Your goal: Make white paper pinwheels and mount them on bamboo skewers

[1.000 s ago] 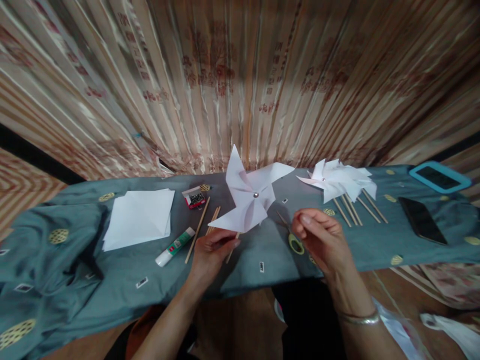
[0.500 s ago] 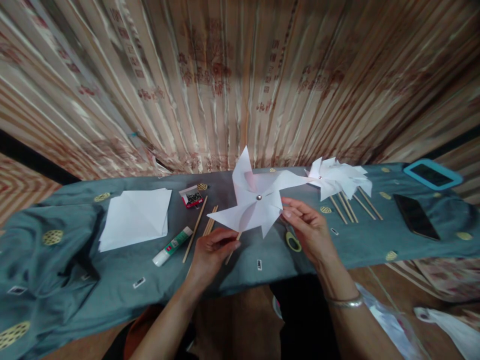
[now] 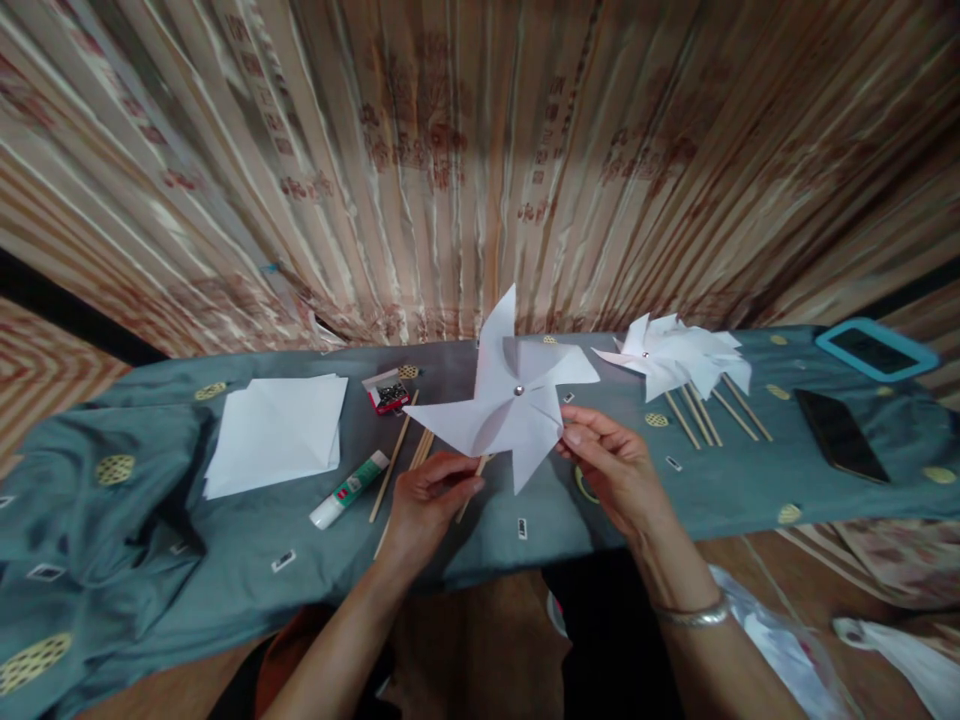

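Note:
A white paper pinwheel (image 3: 499,405) with a silver pin at its centre is held up in the middle of the view. Its wooden stick (image 3: 469,491) is pinched between the thumb and fingers of my left hand (image 3: 429,500), below the blades. My right hand (image 3: 609,455), with a bracelet at the wrist, has its thumb and forefinger closed on the pinwheel's right-hand blade edge. Behind that hand, a yellow scissors handle (image 3: 586,485) shows in part on the cloth.
Left on the grey-green cloth (image 3: 247,545) lie white paper sheets (image 3: 277,430), a glue stick (image 3: 349,490), a red box of pins (image 3: 387,393) and loose wooden sticks (image 3: 392,460). Rightward are several finished pinwheels (image 3: 686,355), a black phone (image 3: 841,435) and a blue-framed device (image 3: 876,350).
The pinwheel's blades have turned a little clockwise about the pin. Both hands stay in nearly the same place, and the whole view has shifted slightly.

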Available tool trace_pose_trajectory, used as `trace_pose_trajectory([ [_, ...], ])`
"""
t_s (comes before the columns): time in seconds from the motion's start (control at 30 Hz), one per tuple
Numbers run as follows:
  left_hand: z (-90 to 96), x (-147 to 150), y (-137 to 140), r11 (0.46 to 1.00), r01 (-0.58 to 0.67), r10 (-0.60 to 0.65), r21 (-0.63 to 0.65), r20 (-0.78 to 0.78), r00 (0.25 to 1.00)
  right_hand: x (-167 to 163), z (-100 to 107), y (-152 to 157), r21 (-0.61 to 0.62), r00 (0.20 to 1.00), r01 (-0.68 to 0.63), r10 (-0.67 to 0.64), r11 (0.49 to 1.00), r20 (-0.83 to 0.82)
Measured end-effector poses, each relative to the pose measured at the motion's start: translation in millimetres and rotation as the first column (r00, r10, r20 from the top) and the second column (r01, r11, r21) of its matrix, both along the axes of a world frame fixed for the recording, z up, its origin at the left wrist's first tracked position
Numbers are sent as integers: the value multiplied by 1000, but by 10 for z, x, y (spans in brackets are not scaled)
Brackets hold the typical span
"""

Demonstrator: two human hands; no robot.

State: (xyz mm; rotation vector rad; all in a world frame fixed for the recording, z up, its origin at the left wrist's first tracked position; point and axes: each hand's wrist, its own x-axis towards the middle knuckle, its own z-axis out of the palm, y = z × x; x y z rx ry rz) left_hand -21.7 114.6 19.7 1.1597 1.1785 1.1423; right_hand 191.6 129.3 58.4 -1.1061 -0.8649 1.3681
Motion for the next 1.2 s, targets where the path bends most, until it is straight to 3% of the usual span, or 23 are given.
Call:
trace_pose_trajectory([
  [0.5,12,39,2,999,-30,31,-25,25,999,-259,64,-91,-33,993,-104,102,994,-59],
  [0.83,-18,19,-28,995,29,-26,-97,26,999,-127,32,-71,-9,991,28,-29,1000,-131],
  [1.2,23,-28,-10,997,79,-80,-15,-111,991,11,36,-41,18,996,66,-65,998,-59],
])
